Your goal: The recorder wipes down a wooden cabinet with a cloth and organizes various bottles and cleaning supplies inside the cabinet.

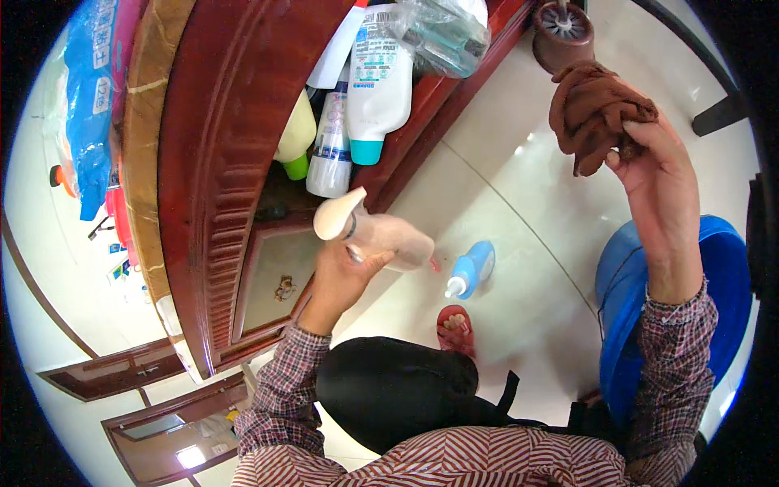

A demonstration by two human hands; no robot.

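Note:
My left hand (339, 280) is closed round a pale beige bottle (396, 239) with a wide cream pump-like head, tilted in front of the cabinet. In my right hand (664, 183), raised at the far right, a bunched brown cloth (599, 118) is pinched between thumb and fingers. Past the left hand, a white bottle with a teal cap (380, 97), a slim white tube (331, 150) and a pale yellow bottle with a green cap (297, 134) stick out of the cabinet opening. Neither hand touches these.
The dark red wooden cabinet (219, 122) fills the left side. A blue bottle with a white nozzle (473, 268) is on the tiled floor by my red slipper (456, 331). Below my right forearm stands a blue bucket (726, 276). Clear plastic packaging (445, 36) lies at the cabinet opening.

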